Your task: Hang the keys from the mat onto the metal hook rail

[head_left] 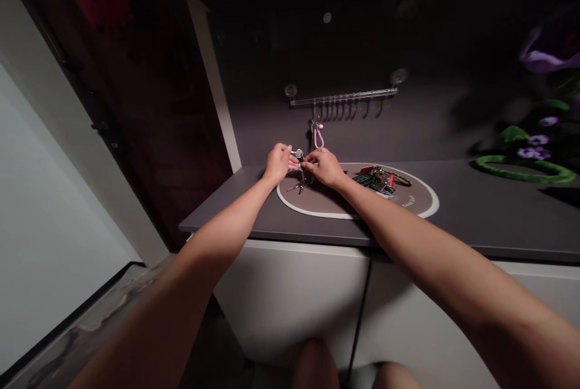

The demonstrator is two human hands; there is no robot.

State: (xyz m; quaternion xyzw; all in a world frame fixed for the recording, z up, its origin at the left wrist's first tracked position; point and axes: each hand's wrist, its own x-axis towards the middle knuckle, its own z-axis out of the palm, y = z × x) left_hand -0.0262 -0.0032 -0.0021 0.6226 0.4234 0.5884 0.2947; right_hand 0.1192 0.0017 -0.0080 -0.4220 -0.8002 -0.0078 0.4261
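A bunch of keys [299, 179] hangs between my two hands, over the left end of an oval brown mat [326, 209] with a white rim. My left hand [278, 162] pinches one silver key [298, 153] of the bunch between thumb and fingers. With its fingertips closed, my right hand [324, 165] grips the bunch near its ring; the exact hold is partly hidden. Just above my right hand, a pink loop strap [319, 135] hangs from the leftmost part of a clear hook rail [344, 97] on the wall.
More keys with tags [383, 180] lie in a pile on the mat, right of my right hand. A purple flower decoration with a green ring base [525, 174] stands on the dark counter [471, 220] at the right. A dark door [149, 75] is at the left; white cabinet doors [294, 292] are below.
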